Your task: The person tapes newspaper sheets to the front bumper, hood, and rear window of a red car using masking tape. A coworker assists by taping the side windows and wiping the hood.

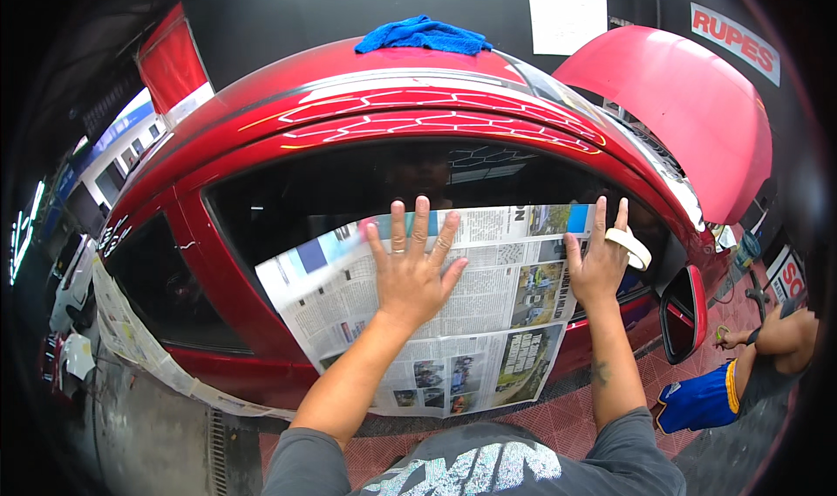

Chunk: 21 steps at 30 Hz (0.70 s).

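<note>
A sheet of newspaper [488, 309] lies over the front door and lower window of a red car [196, 234]. Its left top corner tilts lower than the rest, and its bottom part hangs over the door. My left hand [417, 269] presses flat on its upper part, fingers spread, tips near the top edge. Farther right, my right hand [600, 265] rests on the sheet's upper right corner with the thumb and two fingers stretched out. A roll of cream masking tape [629, 248] hangs on its other fingers, which are curled and partly hidden.
A blue cloth [423, 36] lies on the roof. The side mirror [683, 315] juts out at right, below the raised hood [676, 104]. More paper [144, 343] covers the car's lower rear side. Another person in blue shorts [700, 397] is at far right.
</note>
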Motion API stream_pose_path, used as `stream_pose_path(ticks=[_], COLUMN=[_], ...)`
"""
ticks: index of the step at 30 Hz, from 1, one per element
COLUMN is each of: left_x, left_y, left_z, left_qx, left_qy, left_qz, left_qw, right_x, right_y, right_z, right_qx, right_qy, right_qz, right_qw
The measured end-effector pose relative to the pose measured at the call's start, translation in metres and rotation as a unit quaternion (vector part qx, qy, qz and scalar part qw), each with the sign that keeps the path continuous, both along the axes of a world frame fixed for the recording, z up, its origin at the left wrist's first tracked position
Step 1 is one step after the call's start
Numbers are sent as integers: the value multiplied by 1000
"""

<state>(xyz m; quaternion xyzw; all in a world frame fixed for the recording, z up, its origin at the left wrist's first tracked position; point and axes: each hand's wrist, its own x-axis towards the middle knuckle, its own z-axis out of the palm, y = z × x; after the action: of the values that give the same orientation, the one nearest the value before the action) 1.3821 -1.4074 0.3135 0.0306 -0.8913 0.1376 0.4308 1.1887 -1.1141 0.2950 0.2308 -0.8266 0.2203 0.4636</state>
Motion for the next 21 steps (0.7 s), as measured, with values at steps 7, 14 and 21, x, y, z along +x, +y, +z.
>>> stream_pose_path(ticks=[7,14,21], left_x=[-15,-13,-9], left_y=[10,10,9], left_z=[14,16,12], left_qx=[1,-16,-20], left_qy=[22,35,17], left_qz=[37,45,15], left_qw=[999,998,1000], right_x=[79,-16,27], right_y=[-79,16,42], right_z=[31,-1,26], right_qx=[9,-10,-195], right_qy=[25,26,24], right_qz=[184,-13,289], right_qw=[983,1000,937])
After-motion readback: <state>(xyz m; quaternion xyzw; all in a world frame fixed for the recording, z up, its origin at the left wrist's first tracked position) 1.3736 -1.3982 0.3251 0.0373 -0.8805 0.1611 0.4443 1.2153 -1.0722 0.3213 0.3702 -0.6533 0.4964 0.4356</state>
